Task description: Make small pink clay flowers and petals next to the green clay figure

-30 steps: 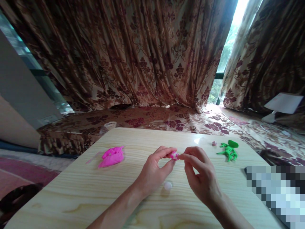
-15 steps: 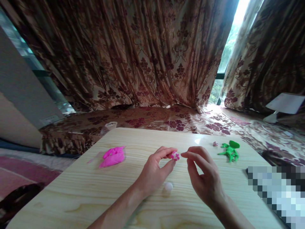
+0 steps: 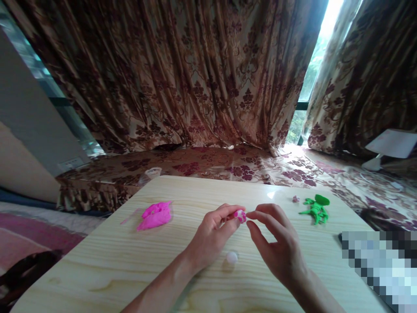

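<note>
Bare hands meet over a pale wood-grain table point(image 3: 114, 261), with the spotted ball point(image 3: 240, 216), small and pink and white, between them. At far left, well apart from the spotted ball, a wall outlet point(image 3: 71, 164) shows above a patterned cloth ledge point(image 3: 211, 161). A clear plastic tub point(image 3: 151, 174) sits beyond the table's edge, farther from the wearer than the spotted ball and to its left. Bright pink clay point(image 3: 155, 215), partly wrapped in clear film, lies on the tabletop, left of the spotted ball.

The left hand point(image 3: 215, 234) pinches the spotted ball from its left side, thumb and fingers closed around it. Nearer the wearer than the spotted ball, and slightly left of it, a plain white ball point(image 3: 232, 257) rests on the wood.

The right hand point(image 3: 282, 239) reaches in at the spotted ball's right side, thumb and index finger parted with a gap between them. The index fingertip is at the spotted ball's edge; whether it touches cannot be told.

Right of the spotted ball and farther back, a small mottled lump point(image 3: 296, 199) lies just beside a green figure point(image 3: 316, 209) with thin limbs. At far right, a pixelated block hides an object nearer the wearer than the spotted ball, while a white-shaded lamp point(image 3: 391, 143) stands well beyond it.
</note>
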Tool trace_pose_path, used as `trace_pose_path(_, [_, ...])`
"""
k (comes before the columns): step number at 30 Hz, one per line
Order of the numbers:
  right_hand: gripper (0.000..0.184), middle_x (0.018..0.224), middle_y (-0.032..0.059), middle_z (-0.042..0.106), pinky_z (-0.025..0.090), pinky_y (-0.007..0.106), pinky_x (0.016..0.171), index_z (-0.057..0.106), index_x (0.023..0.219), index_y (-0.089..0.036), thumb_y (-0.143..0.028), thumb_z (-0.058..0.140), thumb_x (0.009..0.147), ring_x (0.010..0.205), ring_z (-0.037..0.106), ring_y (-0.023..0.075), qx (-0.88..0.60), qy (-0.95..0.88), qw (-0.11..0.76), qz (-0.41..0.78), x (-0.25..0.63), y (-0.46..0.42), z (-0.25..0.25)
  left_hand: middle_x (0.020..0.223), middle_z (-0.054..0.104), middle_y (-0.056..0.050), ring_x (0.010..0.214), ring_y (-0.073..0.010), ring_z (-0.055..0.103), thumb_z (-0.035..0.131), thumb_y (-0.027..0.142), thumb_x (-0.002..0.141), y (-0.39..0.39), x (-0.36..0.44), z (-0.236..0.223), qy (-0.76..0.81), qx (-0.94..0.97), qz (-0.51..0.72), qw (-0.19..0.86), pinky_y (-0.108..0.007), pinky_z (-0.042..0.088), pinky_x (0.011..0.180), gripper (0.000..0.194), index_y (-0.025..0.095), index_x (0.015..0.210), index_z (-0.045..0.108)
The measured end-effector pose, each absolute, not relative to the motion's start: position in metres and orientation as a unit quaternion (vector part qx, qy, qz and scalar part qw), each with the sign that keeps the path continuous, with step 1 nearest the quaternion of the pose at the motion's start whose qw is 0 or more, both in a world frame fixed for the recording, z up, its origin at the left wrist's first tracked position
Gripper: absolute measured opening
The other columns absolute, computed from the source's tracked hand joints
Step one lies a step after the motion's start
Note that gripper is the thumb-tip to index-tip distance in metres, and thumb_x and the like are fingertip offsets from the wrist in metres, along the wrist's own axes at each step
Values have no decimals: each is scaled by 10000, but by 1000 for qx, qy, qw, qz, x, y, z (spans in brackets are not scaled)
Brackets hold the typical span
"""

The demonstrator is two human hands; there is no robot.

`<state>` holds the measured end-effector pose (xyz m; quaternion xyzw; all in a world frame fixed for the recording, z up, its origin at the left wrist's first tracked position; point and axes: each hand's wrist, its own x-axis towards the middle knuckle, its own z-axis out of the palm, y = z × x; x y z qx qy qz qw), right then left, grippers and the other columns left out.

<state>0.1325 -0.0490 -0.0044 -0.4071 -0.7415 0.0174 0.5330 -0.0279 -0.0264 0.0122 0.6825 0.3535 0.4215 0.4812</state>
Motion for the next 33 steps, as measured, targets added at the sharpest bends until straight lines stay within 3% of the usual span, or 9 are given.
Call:
trace_pose_path(25, [120, 850, 55, 556, 451, 332, 696, 588, 862, -189, -104, 535, 796, 808, 515, 173, -407, -755, 514, 24, 132, -49, -4, 987, 607, -52, 933, -185, 541, 480, 314, 839, -27, -26, 12, 344, 697, 412, 475, -290, 389, 854, 298, 196, 1068, 629])
trace_pose_path(33, [222, 908, 64, 548, 439, 351, 731, 589, 969, -202, -84, 513, 798, 858, 522, 187, -402, -728, 556, 17, 135, -52, 1, 1016, 621, -50, 947, -185, 545, 518, 311, 816, -26, -28, 11, 345, 650, 426, 526, -297, 397, 852, 339, 195, 1127, 588])
